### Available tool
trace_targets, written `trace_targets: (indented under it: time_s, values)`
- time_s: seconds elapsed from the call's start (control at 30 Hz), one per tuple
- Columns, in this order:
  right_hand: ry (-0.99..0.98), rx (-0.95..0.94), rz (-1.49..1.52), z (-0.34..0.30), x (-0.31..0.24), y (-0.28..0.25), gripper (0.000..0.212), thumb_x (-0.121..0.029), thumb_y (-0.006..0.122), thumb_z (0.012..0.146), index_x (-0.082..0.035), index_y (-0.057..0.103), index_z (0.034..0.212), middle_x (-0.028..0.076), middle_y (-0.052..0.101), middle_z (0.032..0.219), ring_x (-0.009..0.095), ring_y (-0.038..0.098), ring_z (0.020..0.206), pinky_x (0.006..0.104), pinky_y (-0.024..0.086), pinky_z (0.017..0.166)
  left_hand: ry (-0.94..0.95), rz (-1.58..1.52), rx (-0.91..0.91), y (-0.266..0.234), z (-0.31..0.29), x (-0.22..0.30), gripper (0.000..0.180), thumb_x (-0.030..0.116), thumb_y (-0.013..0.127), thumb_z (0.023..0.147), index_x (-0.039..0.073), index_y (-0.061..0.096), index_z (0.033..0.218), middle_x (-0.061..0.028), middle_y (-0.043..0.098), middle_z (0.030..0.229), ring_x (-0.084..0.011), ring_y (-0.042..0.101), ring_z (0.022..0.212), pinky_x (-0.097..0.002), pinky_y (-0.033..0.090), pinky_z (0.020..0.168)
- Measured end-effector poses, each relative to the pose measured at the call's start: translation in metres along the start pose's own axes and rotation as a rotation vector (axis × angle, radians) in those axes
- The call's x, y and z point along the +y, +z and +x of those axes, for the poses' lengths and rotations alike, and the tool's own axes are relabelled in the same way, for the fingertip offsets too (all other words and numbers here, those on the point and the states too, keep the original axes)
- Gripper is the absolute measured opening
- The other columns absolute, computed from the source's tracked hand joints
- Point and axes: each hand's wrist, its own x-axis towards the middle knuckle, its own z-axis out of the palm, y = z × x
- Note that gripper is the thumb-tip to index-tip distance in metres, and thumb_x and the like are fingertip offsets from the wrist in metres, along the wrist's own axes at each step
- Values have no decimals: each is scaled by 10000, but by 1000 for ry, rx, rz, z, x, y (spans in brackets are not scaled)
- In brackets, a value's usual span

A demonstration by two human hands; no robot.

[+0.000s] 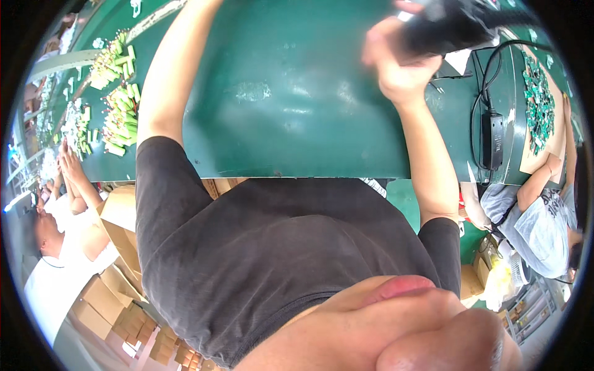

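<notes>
My right hand [399, 77] is raised over the far right of the green tabletop [278, 139], its fingers wrapped round a bulky black object [439, 34]. Motion smears both the fingers and the object, so its kind cannot be made out. A thick dark part of it runs off to the right. My left forearm [179, 74] reaches across the left of the table and out past the top edge, which leaves my left hand out of view.
Light-green cylinders with wires [120, 117] lie heaped at the left. A black power adapter [492, 139] with cables rests at the right, and beyond it green circuit boards [538, 105] lie on cardboard [531, 162]. Co-workers sit at both sides; cardboard boxes [102, 306] stand below left.
</notes>
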Motion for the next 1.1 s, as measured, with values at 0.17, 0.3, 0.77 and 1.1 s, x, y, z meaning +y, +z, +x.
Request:
trace_targets:
  time_s: [0.17, 0.3, 0.77, 1.1]
  values:
    - [-15, -60, -48, 5, -2, -3, 510, 153, 627, 843, 26, 477, 1314, 50, 647, 750, 120, 598, 586, 264, 482, 545, -151, 50, -180, 11, 37, -75, 836, 270, 849, 755, 69, 454, 1464, -228, 557, 1405, -373, 542, 1318, -423, 435, 1115]
    - [24, -32, 57, 3, -2, 0, 523, 144, 631, 845, 26, 468, 1328, 50, 631, 748, 119, 589, 589, 267, 484, 543, 187, 51, -261, 31, 70, -93, 867, 246, 890, 713, 67, 473, 1452, -224, 553, 1403, -378, 508, 1343, -423, 396, 1149]
    - [-362, 194, 47, 65, -62, -104, 141, -56, 500, 913, 20, 600, 850, 139, 549, 706, 256, 537, 511, 438, 521, 522, 228, -410, -192, 25, -39, 129, 343, 109, 828, 662, 79, 531, 832, -150, 592, 1148, -353, 601, 1093, -419, 513, 930]
    - [-96, 12, -79, 63, -52, -57, 412, -96, 601, 1001, -8, 464, 1380, 16, 511, 706, 121, 520, 537, 278, 454, 506, 220, -429, -88, 56, -102, 152, 345, 155, 881, 688, 45, 712, 967, -234, 549, 1337, -413, 589, 1182, -452, 520, 986]
